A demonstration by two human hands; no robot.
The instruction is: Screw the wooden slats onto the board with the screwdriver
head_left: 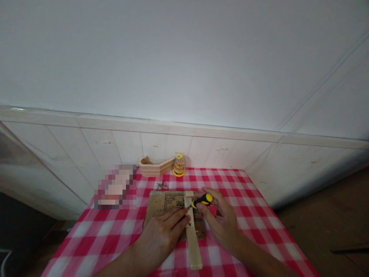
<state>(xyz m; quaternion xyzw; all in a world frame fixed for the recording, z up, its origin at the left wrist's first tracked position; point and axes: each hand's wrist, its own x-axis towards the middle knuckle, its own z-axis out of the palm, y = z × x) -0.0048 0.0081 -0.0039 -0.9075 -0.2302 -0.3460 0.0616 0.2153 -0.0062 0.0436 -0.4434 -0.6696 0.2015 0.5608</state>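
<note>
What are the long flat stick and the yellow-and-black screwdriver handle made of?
Flat stick: probably bare wood, being pale tan with no paint showing.
Screwdriver handle: maybe plastic or rubber, smooth-looking, from its solid yellow and black colours.

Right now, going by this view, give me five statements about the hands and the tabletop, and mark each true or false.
1. The right hand holds a yellow-and-black screwdriver. True.
2. The left hand is clear of the light wooden strip. False: the left hand rests on the strip.
3. The clear bit case stands by the right end of the hook-shaped wooden piece. True.
4. The dark screws lie on the near side of the patterned board. False: they lie beyond its far edge.
5. The tablecloth is red-and-white checked. True.
</note>
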